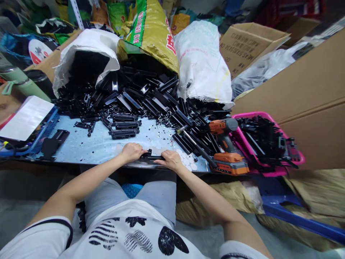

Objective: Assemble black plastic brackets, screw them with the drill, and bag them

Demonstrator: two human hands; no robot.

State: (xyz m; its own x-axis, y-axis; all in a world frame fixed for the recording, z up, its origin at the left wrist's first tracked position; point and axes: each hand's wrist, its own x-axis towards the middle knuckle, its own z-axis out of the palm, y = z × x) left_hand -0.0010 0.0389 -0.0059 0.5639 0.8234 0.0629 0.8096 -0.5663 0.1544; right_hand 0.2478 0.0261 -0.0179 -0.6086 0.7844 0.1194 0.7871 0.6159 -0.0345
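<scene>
A slim black plastic part [152, 157] lies low over the table's front edge, held from both ends. My left hand [132, 151] pinches its left end between thumb and fingers. At the other end, my right hand [171, 159] is closed on it too, thumb along the near side. Just behind my hands is a short stack of long black parts [124, 126]. Round white discs [187, 158] are spread beside my right hand. What the held part is exactly, I cannot make out.
An orange cordless drill [225, 144] and a hammer [196, 144] lie at right, before a pink basket [269, 172] of black parts. White sacks [202, 57] and a yellow sack [153, 36] spill black parts and screws across the back. A blue basket [40, 142] stands left.
</scene>
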